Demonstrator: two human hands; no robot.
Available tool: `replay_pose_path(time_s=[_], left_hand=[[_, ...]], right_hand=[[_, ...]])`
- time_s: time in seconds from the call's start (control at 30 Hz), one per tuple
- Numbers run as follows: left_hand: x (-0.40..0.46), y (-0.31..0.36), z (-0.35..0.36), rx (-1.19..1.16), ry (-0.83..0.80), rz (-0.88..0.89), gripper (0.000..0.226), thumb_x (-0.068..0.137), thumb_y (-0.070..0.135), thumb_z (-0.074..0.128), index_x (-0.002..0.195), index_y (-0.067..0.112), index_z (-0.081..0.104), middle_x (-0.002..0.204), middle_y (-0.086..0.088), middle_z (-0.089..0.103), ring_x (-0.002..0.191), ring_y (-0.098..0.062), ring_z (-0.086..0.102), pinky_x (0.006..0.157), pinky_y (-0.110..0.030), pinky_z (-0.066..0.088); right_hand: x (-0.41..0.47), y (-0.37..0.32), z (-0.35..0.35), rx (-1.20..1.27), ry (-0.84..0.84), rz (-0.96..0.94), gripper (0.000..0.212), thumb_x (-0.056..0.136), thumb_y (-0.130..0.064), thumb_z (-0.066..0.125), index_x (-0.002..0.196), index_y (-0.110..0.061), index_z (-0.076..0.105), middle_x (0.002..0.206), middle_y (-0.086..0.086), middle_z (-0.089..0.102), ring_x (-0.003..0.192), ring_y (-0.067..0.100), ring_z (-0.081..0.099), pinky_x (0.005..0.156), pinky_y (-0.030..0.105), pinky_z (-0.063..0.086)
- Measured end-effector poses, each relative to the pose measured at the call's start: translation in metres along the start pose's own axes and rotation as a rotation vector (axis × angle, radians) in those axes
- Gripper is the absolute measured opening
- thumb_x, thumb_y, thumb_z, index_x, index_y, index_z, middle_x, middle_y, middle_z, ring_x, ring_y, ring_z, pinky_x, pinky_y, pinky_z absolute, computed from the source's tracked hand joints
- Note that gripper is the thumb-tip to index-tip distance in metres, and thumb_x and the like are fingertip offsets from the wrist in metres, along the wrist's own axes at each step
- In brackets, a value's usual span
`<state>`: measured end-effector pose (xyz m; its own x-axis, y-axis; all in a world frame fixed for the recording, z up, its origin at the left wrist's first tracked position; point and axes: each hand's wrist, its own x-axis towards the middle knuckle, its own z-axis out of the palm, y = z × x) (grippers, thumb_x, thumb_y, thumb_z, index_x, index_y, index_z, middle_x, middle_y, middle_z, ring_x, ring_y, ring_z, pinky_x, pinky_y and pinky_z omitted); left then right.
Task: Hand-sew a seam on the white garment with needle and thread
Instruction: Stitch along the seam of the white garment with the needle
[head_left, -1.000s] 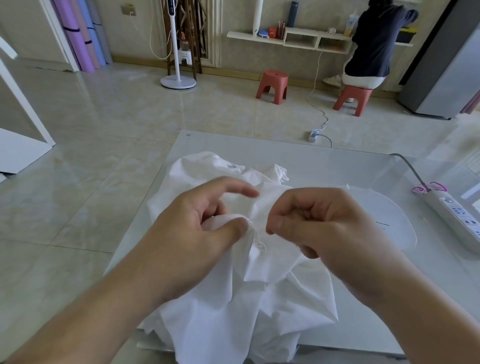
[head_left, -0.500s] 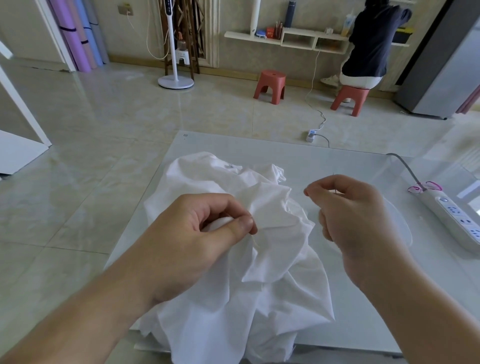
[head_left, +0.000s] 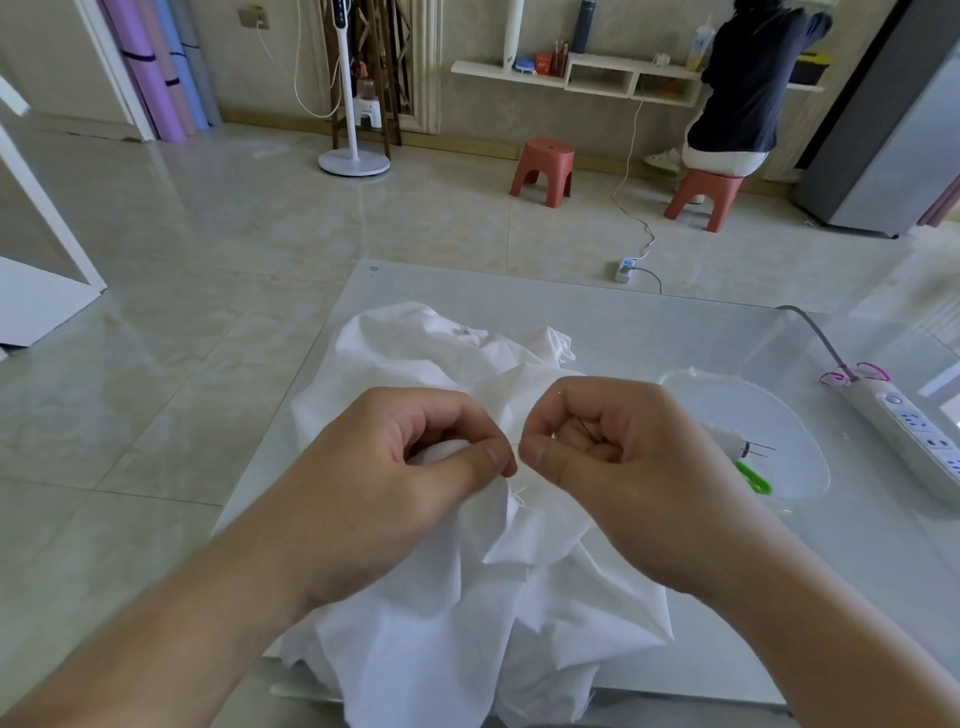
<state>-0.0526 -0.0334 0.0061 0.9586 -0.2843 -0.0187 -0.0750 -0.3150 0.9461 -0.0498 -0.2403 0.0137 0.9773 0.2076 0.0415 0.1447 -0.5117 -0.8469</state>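
White garment (head_left: 415, 597) fold pinched in left hand (head_left: 395, 478) grip; right hand (head_left: 613, 467) fingers curled tight, prob. pinching needle, too small to see.

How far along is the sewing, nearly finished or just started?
Hard to say how much is done: a few small stitches or thread ends show on the white garment just below the thumbs. In hand: the left hand pinches the fold while the right hand pinches something fine, seemingly the needle, at the cloth. How much seam remains cannot be seen.

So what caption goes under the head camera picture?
Left hand pinches the white garment while right hand pinches the needle.
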Motion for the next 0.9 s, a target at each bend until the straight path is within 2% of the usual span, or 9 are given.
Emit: replay_pose_path(time_s=[0.1, 0.23, 0.33, 0.4, 0.5, 0.63, 0.73, 0.83, 0.9], left_hand=[[0.0, 0.001, 0.0, -0.032, 0.018, 0.0, 0.016, 0.095, 0.028, 0.071, 0.082, 0.028, 0.082, 0.078, 0.01, 0.075, 0.072, 0.001, 0.064, 0.067, -0.008, 0.044], [-0.001, 0.003, 0.0, -0.044, 0.033, -0.016, 0.021, 0.097, 0.023, 0.071, 0.078, 0.024, 0.081, 0.057, 0.023, 0.06, 0.055, 0.006, 0.055, 0.058, -0.004, 0.04], [-0.001, 0.004, 0.0, -0.041, 0.033, -0.017, 0.021, 0.097, 0.023, 0.071, 0.078, 0.024, 0.081, 0.058, 0.022, 0.061, 0.057, 0.006, 0.057, 0.058, -0.003, 0.04], [-0.001, 0.004, 0.0, -0.042, 0.031, -0.01, 0.02, 0.096, 0.025, 0.071, 0.079, 0.026, 0.082, 0.064, 0.02, 0.066, 0.061, 0.005, 0.06, 0.06, -0.004, 0.041], [-0.001, 0.004, 0.0, -0.039, 0.013, -0.006, 0.02, 0.096, 0.024, 0.071, 0.08, 0.027, 0.082, 0.066, 0.02, 0.068, 0.064, 0.005, 0.06, 0.062, -0.005, 0.042], [-0.001, 0.003, 0.0, -0.019, 0.022, -0.001, 0.019, 0.095, 0.024, 0.071, 0.081, 0.028, 0.082, 0.07, 0.016, 0.071, 0.065, 0.004, 0.061, 0.064, -0.006, 0.043], [-0.001, 0.003, 0.0, -0.028, 0.036, -0.015, 0.018, 0.096, 0.026, 0.071, 0.081, 0.027, 0.082, 0.07, 0.015, 0.072, 0.064, 0.004, 0.061, 0.063, -0.006, 0.042], [-0.001, 0.002, 0.0, -0.032, 0.041, -0.027, 0.022, 0.097, 0.023, 0.072, 0.077, 0.025, 0.081, 0.059, 0.021, 0.063, 0.056, 0.005, 0.057, 0.058, -0.005, 0.041], [-0.001, 0.002, 0.0, -0.027, 0.04, -0.025, 0.022, 0.097, 0.025, 0.071, 0.077, 0.026, 0.081, 0.058, 0.021, 0.061, 0.056, 0.005, 0.056, 0.059, -0.005, 0.041]], right_hand=[[0.006, 0.01, -0.003, -0.054, 0.169, 0.068, 0.024, 0.094, -0.014, 0.073, 0.071, -0.014, 0.065, 0.049, -0.011, 0.033, 0.047, 0.009, 0.03, 0.051, 0.025, 0.033], [0.016, 0.028, -0.01, -0.18, 0.349, 0.19, 0.019, 0.094, -0.018, 0.067, 0.075, -0.017, 0.065, 0.045, -0.009, 0.042, 0.046, 0.016, 0.041, 0.053, 0.033, 0.04], [0.01, 0.02, -0.013, -0.083, 0.257, 0.139, 0.009, 0.097, -0.02, 0.066, 0.09, -0.025, 0.067, 0.048, -0.007, 0.04, 0.048, 0.018, 0.041, 0.05, 0.032, 0.037], [0.002, 0.006, -0.011, 0.085, 0.081, 0.052, 0.008, 0.098, -0.019, 0.068, 0.099, -0.027, 0.071, 0.053, -0.001, 0.038, 0.051, 0.018, 0.035, 0.051, 0.032, 0.031], [-0.004, -0.001, -0.002, 0.122, -0.096, -0.04, 0.01, 0.1, -0.019, 0.069, 0.093, -0.022, 0.075, 0.055, 0.0, 0.036, 0.051, 0.014, 0.031, 0.049, 0.025, 0.028], [0.0, 0.003, 0.003, 0.002, -0.023, -0.029, 0.022, 0.099, -0.013, 0.069, 0.077, -0.017, 0.071, 0.051, -0.01, 0.034, 0.049, 0.009, 0.03, 0.049, 0.017, 0.029], [0.005, 0.012, -0.003, -0.053, 0.134, 0.052, 0.022, 0.095, -0.012, 0.068, 0.074, -0.013, 0.068, 0.049, -0.009, 0.036, 0.047, 0.009, 0.031, 0.046, 0.017, 0.029], [0.012, 0.022, -0.006, -0.171, 0.242, 0.152, 0.021, 0.095, -0.017, 0.067, 0.074, -0.013, 0.067, 0.047, -0.009, 0.037, 0.045, 0.01, 0.031, 0.045, 0.022, 0.03], [0.011, 0.023, -0.007, -0.15, 0.253, 0.176, 0.019, 0.097, -0.022, 0.067, 0.079, -0.017, 0.069, 0.046, -0.008, 0.036, 0.043, 0.012, 0.031, 0.047, 0.026, 0.03]])
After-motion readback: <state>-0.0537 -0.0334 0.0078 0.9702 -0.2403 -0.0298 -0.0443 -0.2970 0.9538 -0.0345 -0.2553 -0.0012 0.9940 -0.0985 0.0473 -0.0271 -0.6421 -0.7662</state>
